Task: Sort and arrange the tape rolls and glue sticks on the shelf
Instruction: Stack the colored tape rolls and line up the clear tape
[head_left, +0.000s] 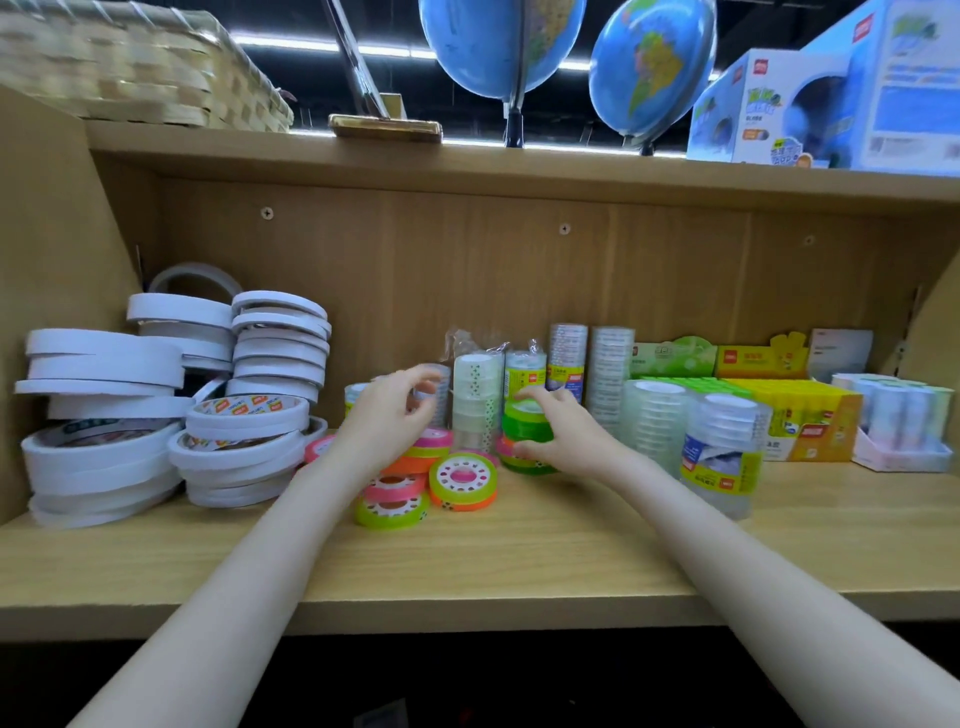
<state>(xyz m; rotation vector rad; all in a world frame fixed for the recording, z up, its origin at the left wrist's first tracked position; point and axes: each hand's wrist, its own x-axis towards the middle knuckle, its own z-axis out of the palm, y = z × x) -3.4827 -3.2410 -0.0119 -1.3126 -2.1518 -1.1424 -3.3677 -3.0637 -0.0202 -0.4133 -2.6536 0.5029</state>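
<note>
Small coloured tape rolls in pink, orange and green lie loosely piled at the middle of the wooden shelf. My right hand grips a stack of green tape rolls standing on the shelf, thumb low and fingers over the top. My left hand hovers over the coloured pile with fingers curled and nothing visibly held. Wrapped stacks of clear tape stand just behind both hands. Yellow boxes of glue sticks sit at the right.
Tall piles of white tape rolls fill the left end. Clear tape tubes stand right of my right hand. A small tray of pale sticks is at far right. Globes, boxes and a wicker basket sit on the shelf above.
</note>
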